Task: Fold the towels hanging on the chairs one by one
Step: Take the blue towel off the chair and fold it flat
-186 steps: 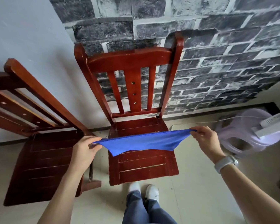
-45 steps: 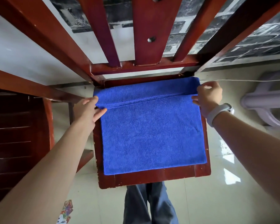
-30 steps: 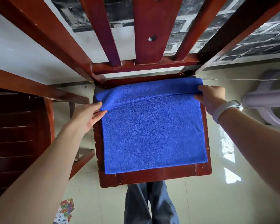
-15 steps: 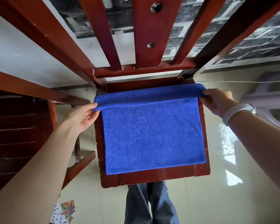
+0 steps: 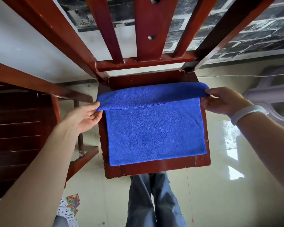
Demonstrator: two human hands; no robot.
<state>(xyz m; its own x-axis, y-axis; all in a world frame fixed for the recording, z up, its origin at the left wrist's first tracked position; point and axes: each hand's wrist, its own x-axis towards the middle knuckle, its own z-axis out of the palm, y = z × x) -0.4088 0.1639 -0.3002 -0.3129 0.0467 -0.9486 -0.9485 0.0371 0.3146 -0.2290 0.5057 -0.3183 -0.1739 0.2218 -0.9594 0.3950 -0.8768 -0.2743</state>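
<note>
A blue towel [image 5: 154,130] lies flat on the seat of a red-brown wooden chair [image 5: 156,167]. Its far edge is lifted and rolled over toward me as a fold. My left hand [image 5: 84,114] pinches the left end of that fold. My right hand [image 5: 220,100], with a white band on the wrist, pinches the right end. The fold hangs slightly above the flat part of the towel.
A second wooden chair [image 5: 20,128] stands close on the left. A pale purple plastic object [image 5: 272,95] and a white cord [image 5: 236,76] lie on the tiled floor at the right. Playing cards [image 5: 69,208] are scattered on the floor near my legs [image 5: 154,202].
Over the last second both hands have drawn the towel's far edge toward me and lifted it, so the folded band sits lower on the seat, with bare seat wood exposed behind it.
</note>
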